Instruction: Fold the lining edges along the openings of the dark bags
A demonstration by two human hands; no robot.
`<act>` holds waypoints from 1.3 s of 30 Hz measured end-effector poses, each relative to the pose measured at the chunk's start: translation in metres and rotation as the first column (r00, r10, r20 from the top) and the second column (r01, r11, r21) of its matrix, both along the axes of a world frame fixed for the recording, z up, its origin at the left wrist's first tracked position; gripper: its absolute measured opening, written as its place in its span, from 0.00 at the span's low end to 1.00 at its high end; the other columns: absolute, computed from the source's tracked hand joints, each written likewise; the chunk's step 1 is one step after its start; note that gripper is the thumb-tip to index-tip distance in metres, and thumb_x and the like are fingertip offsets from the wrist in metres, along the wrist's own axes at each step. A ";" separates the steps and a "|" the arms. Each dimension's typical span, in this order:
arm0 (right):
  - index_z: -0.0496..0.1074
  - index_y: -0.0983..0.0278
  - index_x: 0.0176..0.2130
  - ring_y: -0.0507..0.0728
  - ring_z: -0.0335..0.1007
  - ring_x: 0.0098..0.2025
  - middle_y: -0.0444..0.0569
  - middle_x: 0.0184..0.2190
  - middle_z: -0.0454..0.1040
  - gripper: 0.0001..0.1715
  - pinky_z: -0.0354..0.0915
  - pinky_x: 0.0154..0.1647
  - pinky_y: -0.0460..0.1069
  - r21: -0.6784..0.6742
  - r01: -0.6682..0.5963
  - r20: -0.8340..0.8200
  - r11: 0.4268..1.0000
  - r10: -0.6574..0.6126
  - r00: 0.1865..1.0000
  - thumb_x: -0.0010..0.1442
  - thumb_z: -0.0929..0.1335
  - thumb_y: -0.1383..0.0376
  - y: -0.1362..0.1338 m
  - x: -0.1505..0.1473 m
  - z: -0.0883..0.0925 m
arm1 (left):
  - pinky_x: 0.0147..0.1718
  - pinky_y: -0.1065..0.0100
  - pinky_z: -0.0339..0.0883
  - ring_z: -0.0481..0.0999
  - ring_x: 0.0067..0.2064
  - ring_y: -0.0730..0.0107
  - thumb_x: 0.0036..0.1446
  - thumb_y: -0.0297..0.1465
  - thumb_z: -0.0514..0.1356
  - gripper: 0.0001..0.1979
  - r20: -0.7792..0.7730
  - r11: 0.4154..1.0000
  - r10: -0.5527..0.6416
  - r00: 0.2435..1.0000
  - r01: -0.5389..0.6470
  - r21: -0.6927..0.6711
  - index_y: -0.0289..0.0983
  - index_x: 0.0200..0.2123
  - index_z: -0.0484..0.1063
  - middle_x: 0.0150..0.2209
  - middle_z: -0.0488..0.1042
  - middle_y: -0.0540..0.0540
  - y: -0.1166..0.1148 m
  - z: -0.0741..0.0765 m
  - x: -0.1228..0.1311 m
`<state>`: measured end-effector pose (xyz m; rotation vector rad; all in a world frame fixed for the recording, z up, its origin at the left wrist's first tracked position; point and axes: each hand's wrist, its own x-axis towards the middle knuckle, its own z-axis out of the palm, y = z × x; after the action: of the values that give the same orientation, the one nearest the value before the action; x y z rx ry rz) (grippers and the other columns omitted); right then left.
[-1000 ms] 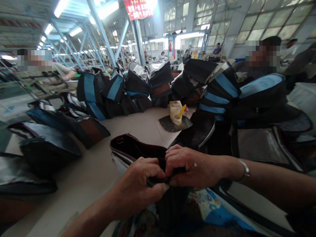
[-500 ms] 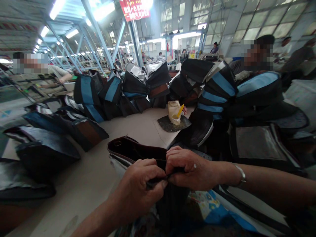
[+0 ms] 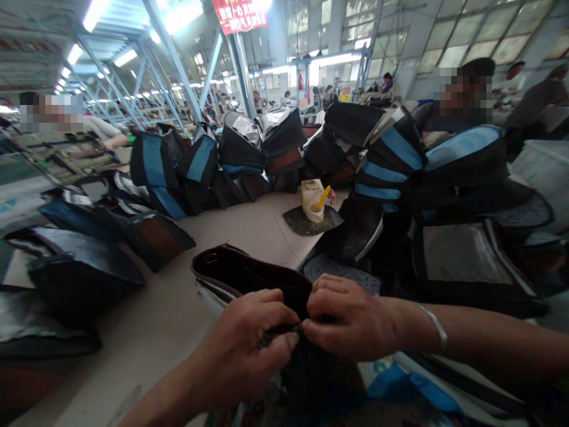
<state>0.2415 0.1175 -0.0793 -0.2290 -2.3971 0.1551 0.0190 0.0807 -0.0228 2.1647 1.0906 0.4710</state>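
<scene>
A dark bag [image 3: 253, 270] with a brown-lined opening lies on the table before me, its mouth facing up and a small metal-edged slot near its far left end. My left hand [image 3: 255, 332] pinches the near edge of this opening between thumb and fingers. Right beside it, my right hand [image 3: 342, 314] grips the same edge, its fingers curled over the rim. The thumbs nearly meet, and the fabric between them is mostly covered by my fingers. A silvery bracelet [image 3: 435, 326] circles my right wrist.
A glue-stained container [image 3: 311, 193] with a yellow-handled tool [image 3: 324, 197] stands on a dark mat [image 3: 291, 222] upon the table [image 3: 222, 231]. Black and blue bags [image 3: 155, 160] are piled along the back and left. More bags [image 3: 473, 252] sit at right. Co-workers are beyond the piles.
My right hand has shifted slightly right and down along the bag's edge. My left hand keeps its pinch nearly in place. The view has moved a little.
</scene>
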 end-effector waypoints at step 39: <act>0.73 0.67 0.38 0.55 0.69 0.40 0.48 0.37 0.74 0.24 0.64 0.47 0.50 -0.660 -0.496 -0.148 0.564 0.550 0.822 0.55 0.77 0.51 0.036 -0.062 0.066 | 0.36 0.73 0.65 0.70 0.37 0.73 0.62 0.26 0.50 0.09 -0.013 0.982 0.177 0.984 -0.175 0.076 0.38 0.30 0.65 0.35 0.68 0.48 -0.064 0.047 -0.079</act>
<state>0.1800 0.1539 -0.0138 0.1804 -2.3049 1.3480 -0.0596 0.0165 0.0244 2.1506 1.3011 0.5793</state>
